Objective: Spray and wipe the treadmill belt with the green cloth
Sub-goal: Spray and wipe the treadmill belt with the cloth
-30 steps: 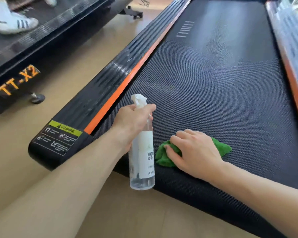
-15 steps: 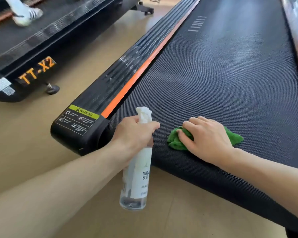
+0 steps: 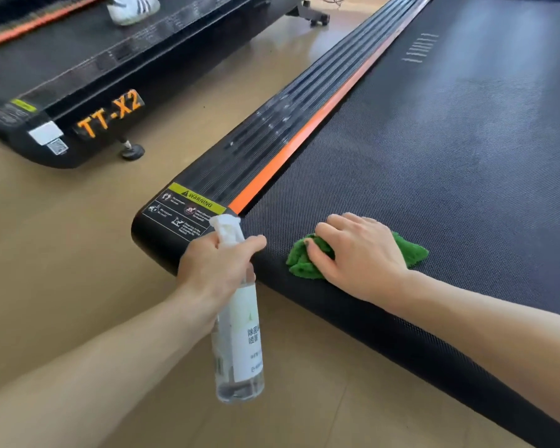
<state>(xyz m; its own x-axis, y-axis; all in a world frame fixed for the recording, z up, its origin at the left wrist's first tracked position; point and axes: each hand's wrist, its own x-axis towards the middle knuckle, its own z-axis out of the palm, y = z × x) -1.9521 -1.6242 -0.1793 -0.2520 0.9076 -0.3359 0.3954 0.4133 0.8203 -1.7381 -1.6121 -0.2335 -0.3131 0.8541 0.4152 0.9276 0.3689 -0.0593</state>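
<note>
You're over a tan wood-look floor [image 3: 88,260] with the dark, finely textured belt [image 3: 434,176] of a treadmill filling the right side of the view, light glancing off it toward the far end.

Your right hand [image 3: 359,257] lies palm down on the cloth [image 3: 304,260], fingers bent over its bunched left part, pressing it to the belt near the belt's rear edge. The cloth is green and crumpled; a corner pokes out to the right of your hand. Your left hand [image 3: 217,266] is wrapped round the neck of the bottle [image 3: 240,337], with the forefinger stretched out in front of the white nozzle. The bottle is clear with a white label, hangs roughly upright, and sits just off the rear left corner of the treadmill, over the floor, with a little liquid at its bottom.

Beside the belt runs an orange strip [image 3: 304,130], then a ribbed black side rail [image 3: 272,124] ending in a rounded corner that carries a yellow-headed warning label [image 3: 188,205]. White tick marks [image 3: 421,48] are printed further up the belt.

Across a strip of floor to the left stands a second treadmill [image 3: 78,92] marked "TT-X2" in orange, on a small round foot [image 3: 131,151]. A white shoe [image 3: 131,8] with dark stripes rests on its belt at the top edge.
</note>
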